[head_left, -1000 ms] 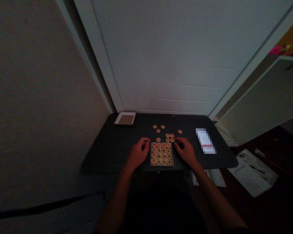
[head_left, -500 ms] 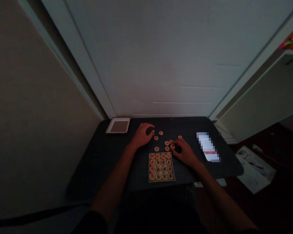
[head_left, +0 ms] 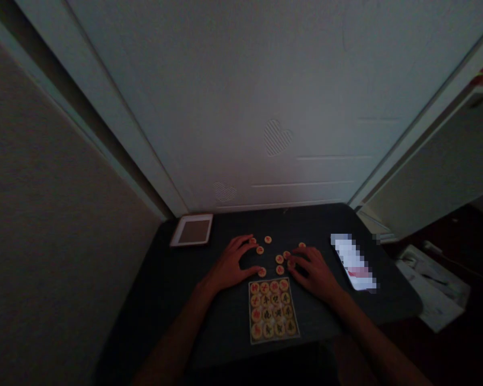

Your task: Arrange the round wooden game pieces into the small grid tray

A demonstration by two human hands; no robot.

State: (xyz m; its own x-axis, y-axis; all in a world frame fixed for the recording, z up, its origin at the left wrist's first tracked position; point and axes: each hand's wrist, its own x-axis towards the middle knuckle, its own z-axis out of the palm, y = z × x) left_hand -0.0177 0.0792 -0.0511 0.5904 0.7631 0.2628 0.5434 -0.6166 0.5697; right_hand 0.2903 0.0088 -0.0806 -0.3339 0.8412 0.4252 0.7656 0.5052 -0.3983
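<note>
A square tray (head_left: pixel 274 339) packed with round wooden game pieces lies near the front of the dark table (head_left: pixel 177 289). Several loose pieces (head_left: pixel 268 239) are scattered just behind it. My left hand (head_left: pixel 233 262) lies flat with fingers spread, its fingertips among the loose pieces on the left; one piece (head_left: pixel 261 272) sits by its thumb. My right hand (head_left: pixel 313 268) rests palm down to the right of the pieces, fingers curled lightly over one or two of them; what is under them is hidden.
A shallow white-rimmed lid or box (head_left: pixel 192 231) sits at the table's back left. A blurred-out flat object (head_left: pixel 354 262) lies to the right. A white door stands right behind the table. Papers (head_left: pixel 438 300) lie on the floor at right.
My left hand drew back from the far pieces toward the tray and flattened out. My right hand stayed by the loose pieces. The camera tilted, so everything sits lower in view.
</note>
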